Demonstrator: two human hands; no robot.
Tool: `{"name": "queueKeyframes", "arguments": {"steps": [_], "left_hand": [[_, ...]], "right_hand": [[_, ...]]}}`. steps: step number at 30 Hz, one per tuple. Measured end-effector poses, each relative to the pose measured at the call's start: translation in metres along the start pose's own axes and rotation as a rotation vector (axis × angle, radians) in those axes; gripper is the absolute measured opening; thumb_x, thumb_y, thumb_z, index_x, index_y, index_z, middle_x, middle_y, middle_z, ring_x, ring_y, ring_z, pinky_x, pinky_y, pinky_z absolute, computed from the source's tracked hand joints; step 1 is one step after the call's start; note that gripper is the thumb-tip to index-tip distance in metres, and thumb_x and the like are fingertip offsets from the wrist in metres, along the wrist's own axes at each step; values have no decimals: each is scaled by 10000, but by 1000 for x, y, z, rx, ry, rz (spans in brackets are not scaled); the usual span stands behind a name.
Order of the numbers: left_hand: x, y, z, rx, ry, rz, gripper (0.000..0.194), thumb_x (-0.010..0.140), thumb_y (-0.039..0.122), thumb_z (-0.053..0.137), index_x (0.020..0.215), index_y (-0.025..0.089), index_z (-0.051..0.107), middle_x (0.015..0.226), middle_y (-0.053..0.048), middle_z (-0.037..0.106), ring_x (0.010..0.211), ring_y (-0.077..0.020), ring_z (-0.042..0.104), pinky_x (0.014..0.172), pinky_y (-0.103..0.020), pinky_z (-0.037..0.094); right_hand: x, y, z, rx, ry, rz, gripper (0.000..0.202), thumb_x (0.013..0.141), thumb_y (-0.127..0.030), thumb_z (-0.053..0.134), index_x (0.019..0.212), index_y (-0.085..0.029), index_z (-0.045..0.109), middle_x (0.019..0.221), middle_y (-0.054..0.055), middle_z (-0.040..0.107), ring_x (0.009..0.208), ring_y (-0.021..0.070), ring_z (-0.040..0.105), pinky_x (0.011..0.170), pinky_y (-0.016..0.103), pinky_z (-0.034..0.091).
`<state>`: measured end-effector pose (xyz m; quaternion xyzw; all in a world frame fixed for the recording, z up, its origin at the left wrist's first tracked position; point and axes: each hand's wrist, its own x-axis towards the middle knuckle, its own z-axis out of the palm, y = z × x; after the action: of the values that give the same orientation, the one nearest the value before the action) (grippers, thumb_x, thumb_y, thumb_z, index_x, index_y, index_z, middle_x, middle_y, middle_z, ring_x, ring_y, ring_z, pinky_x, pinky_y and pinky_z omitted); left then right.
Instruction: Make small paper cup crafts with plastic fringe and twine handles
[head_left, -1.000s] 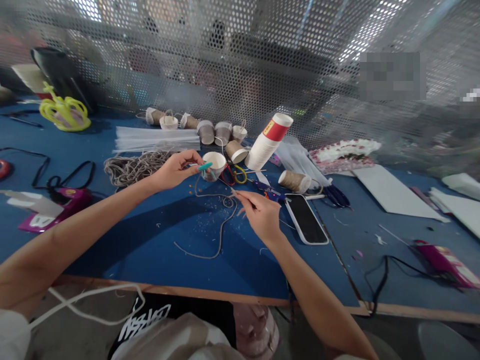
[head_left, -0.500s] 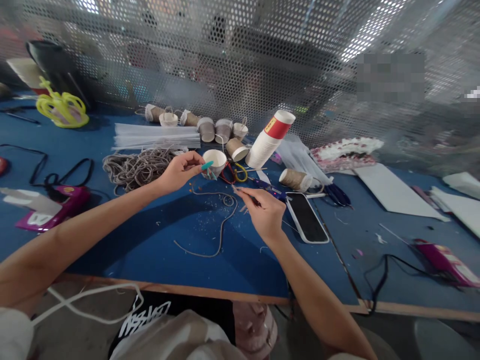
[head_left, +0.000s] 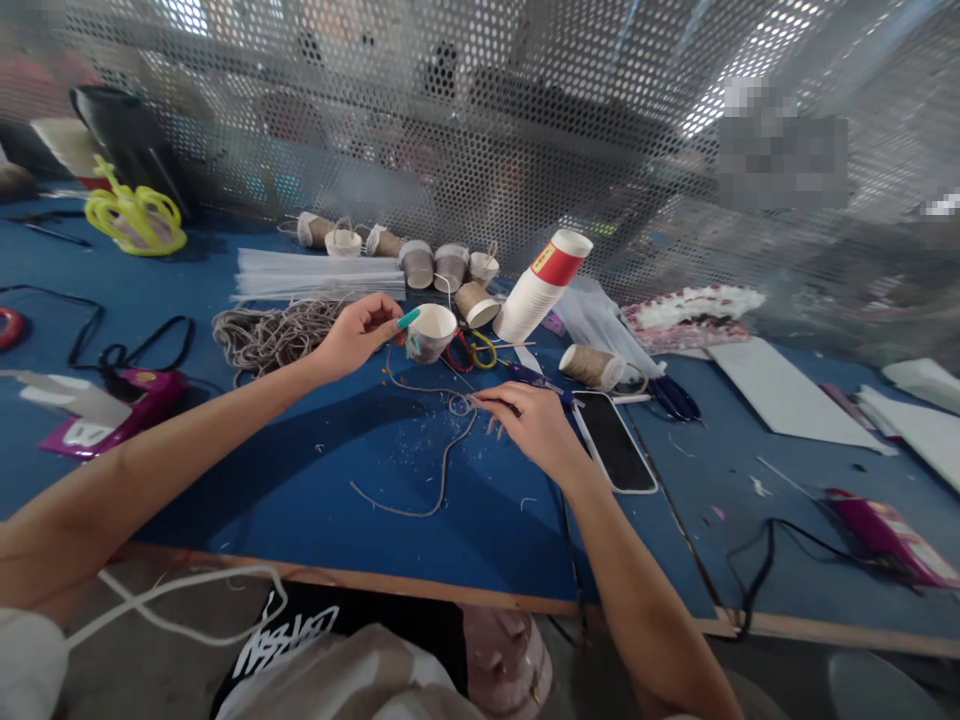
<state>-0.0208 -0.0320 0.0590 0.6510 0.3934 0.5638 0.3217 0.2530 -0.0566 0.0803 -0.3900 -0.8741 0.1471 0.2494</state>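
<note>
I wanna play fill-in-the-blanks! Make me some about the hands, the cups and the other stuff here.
The mouth of the paper cup by the left hand faces ____.
The smartphone lies to the ____ of the right hand.
A ____ band circles the leaning cup stack near its top.
The color of the crown is ____.

Missing words: up; right; red; yellow.

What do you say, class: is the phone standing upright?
No, the phone lies flat on the blue table, near the right hand.
</note>
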Motion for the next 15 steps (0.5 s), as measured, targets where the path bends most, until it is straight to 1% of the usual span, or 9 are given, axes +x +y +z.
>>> {"name": "queueKeyframes", "arguments": {"steps": [2,6,10,15], "left_hand": [[0,1,0,-10,-12,0,257,836,426,643,798,200,525,652,-11,640,602,-117,605,575,-258,499],[0,0,0,-46,0,12,252,825,421,652,821,202,527,645,-3,638,596,-116,607,593,-264,512],[0,-2,0,-49,-2,5,268,816,444,654,837,205,534,649,3,638,596,-114,614,599,-265,523],[0,-3,0,-89,10,-36,233,808,399,673,845,196,563,664,-12,667,608,-122,642,617,-273,542]], "right_hand": [[-1,0,3,-28,39,7,163,880,-180,595,853,-196,755,821,56,756,731,189,702,708,324,548],[-3,2,6,-77,123,12,145,871,-191,606,827,-199,743,827,62,756,760,202,699,685,320,531],[-5,2,8,-97,159,22,132,862,-209,618,796,-205,732,787,53,744,740,193,686,680,314,518],[-5,1,11,-63,197,39,80,837,-198,643,795,-211,709,774,40,735,727,184,686,675,306,518]]}}
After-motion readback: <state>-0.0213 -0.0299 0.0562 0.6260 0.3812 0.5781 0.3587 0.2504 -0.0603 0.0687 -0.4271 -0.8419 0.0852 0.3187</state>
